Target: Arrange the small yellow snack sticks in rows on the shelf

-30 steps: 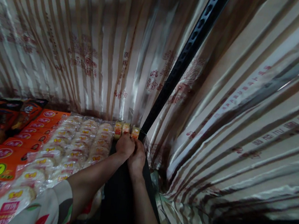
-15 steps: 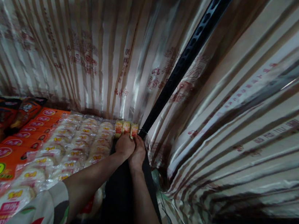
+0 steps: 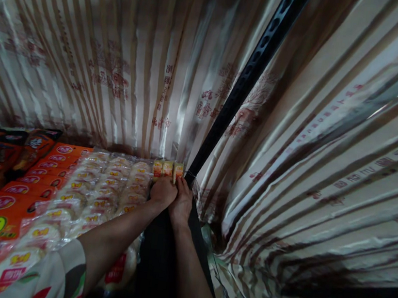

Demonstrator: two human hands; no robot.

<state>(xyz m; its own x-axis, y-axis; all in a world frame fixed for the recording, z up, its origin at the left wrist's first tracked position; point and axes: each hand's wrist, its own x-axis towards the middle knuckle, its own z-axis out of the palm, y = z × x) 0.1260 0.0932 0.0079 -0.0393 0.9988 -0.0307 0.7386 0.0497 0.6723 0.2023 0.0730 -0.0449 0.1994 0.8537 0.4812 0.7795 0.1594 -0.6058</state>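
A person's two bare hands meet at the back corner of a dark shelf (image 3: 159, 266), where a row of three small yellow-and-red packs stands side by side against a draped wall covering. The left hand (image 3: 164, 192) is curled into a loose fist in front of the middle pack (image 3: 167, 167) and the left-hand pack (image 3: 157, 167), its fingers hidden from the camera; whether it grips anything cannot be told. The right hand (image 3: 181, 204), its fingers held close together, sits just beside it, with fingertips at the lower edge of the right-hand pack (image 3: 178, 169); whether they pinch the pack or merely rest against it is unclear. The right-hand pack stands near the foot of a black perforated post (image 3: 233, 97), which slants up across the scene with a thin wire (image 3: 191, 173) around its lower end.

To the left of the packs, clear-wrapped round white snacks (image 3: 71, 199) lie in overlapping columns running toward the camera, printed with small yellow and red marks. The left forearm crosses above them, in a pale sleeve (image 3: 75, 255) patterned with grey, green and red. Beyond the snacks come overlapping orange packages (image 3: 3, 202) with round emblems, the nearest bearing a yellow oval, and, at the far left, dark-and-orange bags (image 3: 38, 147). Pleated, light-coloured sheeting (image 3: 137, 62) with reddish drawings and lettering hangs behind the shelf and down its right side.
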